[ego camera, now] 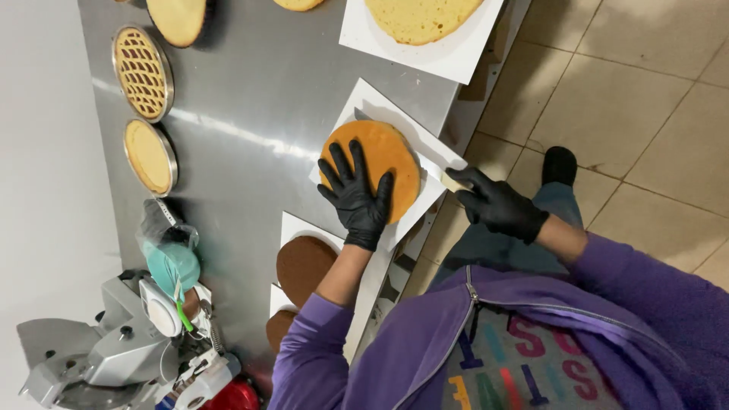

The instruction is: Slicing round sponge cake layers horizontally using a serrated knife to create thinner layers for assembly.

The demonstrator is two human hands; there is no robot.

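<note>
Purple sleeves and a zipped purple top fill the near edge of the view, and 2 black-gloved hands reach out from them. Left hand point(355, 196) lies flat with fingers spread on top of a round golden sponge cake point(383, 163), pressing on its nearer half without gripping it. That cake sits on a white card point(372, 102) near the front edge of the steel surface point(250, 114). Right hand point(495, 203) is curled shut around a pale knife handle point(454, 182), held just beside the cake's edge; the blade is hard to make out. Next to the left forearm, 2 brown cakes point(302, 262) rest on white cards. Further along the surface lie a lattice-topped tart point(142, 72), a plain tart point(149, 156) and another pale sponge point(421, 17) on a card.
</note>
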